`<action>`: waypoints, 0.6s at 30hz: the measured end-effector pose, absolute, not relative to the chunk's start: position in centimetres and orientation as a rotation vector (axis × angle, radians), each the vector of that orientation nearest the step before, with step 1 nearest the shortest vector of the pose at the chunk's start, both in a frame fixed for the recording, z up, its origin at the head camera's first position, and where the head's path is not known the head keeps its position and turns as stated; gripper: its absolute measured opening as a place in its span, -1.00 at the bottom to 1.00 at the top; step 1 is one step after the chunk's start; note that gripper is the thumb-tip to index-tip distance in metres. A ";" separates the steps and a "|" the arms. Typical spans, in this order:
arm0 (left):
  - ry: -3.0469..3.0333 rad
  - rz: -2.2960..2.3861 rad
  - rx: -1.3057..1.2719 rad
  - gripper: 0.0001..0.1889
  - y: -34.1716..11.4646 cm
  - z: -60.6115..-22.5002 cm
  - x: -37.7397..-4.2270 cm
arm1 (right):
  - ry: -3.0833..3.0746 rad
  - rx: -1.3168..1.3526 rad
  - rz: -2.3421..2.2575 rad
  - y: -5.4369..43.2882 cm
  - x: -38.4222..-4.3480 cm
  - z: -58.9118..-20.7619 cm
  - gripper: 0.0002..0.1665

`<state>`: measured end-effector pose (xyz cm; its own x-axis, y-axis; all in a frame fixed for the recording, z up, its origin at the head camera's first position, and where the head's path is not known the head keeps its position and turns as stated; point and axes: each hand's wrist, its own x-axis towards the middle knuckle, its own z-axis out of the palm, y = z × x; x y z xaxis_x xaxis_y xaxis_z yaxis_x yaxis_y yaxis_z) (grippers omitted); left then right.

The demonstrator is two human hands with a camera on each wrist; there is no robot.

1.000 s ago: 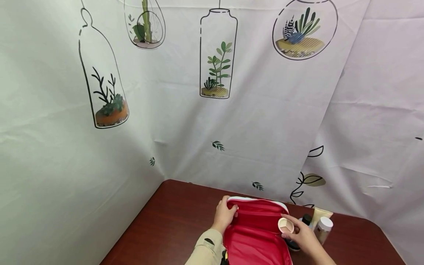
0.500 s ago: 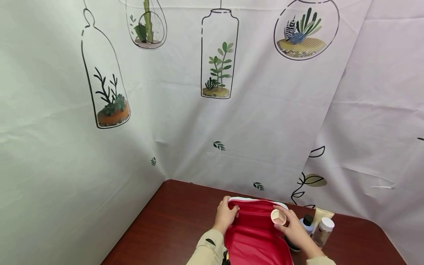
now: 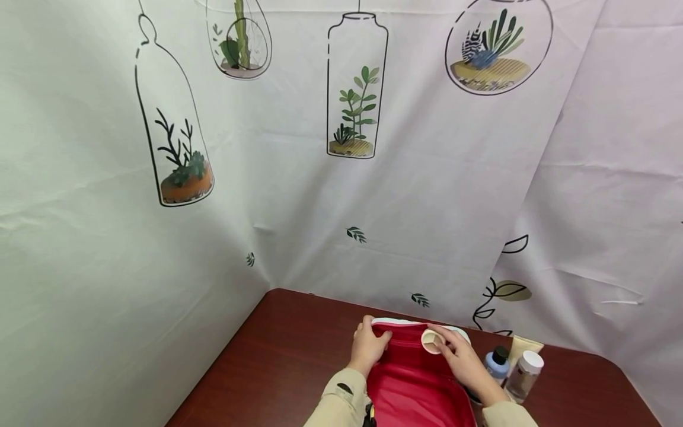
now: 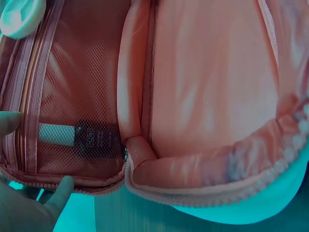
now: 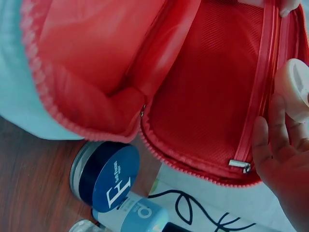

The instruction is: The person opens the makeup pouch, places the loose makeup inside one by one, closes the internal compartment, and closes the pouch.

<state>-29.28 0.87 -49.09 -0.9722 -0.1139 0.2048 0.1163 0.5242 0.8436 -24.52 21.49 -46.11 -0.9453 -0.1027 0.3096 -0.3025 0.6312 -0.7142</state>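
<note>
A toiletry bag (image 3: 416, 394) with a red lining lies unzipped on the table, its lid raised at the back. My left hand (image 3: 369, 346) grips the lid's left edge, thumb on the inside. In my right hand (image 3: 460, 360) I hold a small round makeup compact (image 3: 431, 342), its face split into three pale sections. The compact is in front of the zipped mesh pocket (image 5: 217, 92) in the lid, near its upper zipper. Through the mesh in the left wrist view shows a small bottle (image 4: 99, 140) with a dark body and white end.
Right of the bag stand a blue bottle (image 3: 497, 363) with a black cap, a cream tube (image 3: 525, 345) and a clear bottle (image 3: 524, 379) with a white cap. A jar with a dark blue lid (image 5: 116, 176) sits against the bag's side. Behind the table hangs a printed curtain (image 3: 299, 207).
My right hand has carried the compact leftward from the lid's right edge to the front of the mesh pocket. My left hand keeps its grip on the lid.
</note>
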 end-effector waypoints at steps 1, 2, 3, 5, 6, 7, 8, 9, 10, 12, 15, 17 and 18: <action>-2.536 -1.405 0.001 -0.58 1.0 -49.0 -29.3 | -2.613 0.350 1.208 21.4 -24.6 -46.1 -0.57; -2.545 -1.385 0.008 -0.57 1.0 -49.0 -29.3 | -2.612 0.368 1.210 21.4 -24.7 -46.1 -0.53; -2.547 -1.375 0.011 -0.55 1.1 -49.0 -29.3 | -2.608 0.369 1.221 21.3 -24.8 -46.1 -0.51; -2.552 -1.361 0.015 -0.52 1.3 -49.0 -29.4 | -2.604 0.347 1.240 21.2 -25.0 -46.1 -0.49; -2.555 -1.355 0.016 -0.50 1.3 -49.0 -29.4 | -2.599 0.331 1.249 21.1 -25.1 -46.1 -0.49; -2.557 -1.350 0.015 -0.48 1.4 -49.0 -29.4 | -2.595 0.309 1.258 21.0 -25.2 -46.0 -0.50; -2.560 -1.347 0.012 -0.47 1.4 -49.0 -29.5 | -2.593 0.282 1.261 20.8 -25.2 -46.0 -0.53; -2.562 -1.346 0.007 -0.46 1.4 -49.0 -29.5 | -2.592 0.246 1.262 20.7 -25.3 -46.0 -0.55; -2.567 -1.345 0.005 -0.45 1.3 -49.0 -29.4 | -2.589 0.227 1.248 20.5 -25.3 -46.0 -0.58; -2.577 -1.348 0.000 -0.44 1.3 -48.9 -29.3 | -2.582 0.192 1.223 20.2 -25.4 -46.1 -0.61; -2.583 -1.355 -0.011 -0.43 1.2 -48.7 -29.2 | -2.582 0.176 1.189 19.7 -25.5 -46.1 -0.63; -2.583 -1.357 -0.020 -0.43 1.1 -48.7 -29.1 | -2.573 0.186 1.193 19.3 -25.5 -46.2 -0.63; -2.582 -1.358 -0.024 -0.43 1.1 -48.7 -29.1 | -2.568 0.191 1.198 19.1 -25.6 -46.2 -0.63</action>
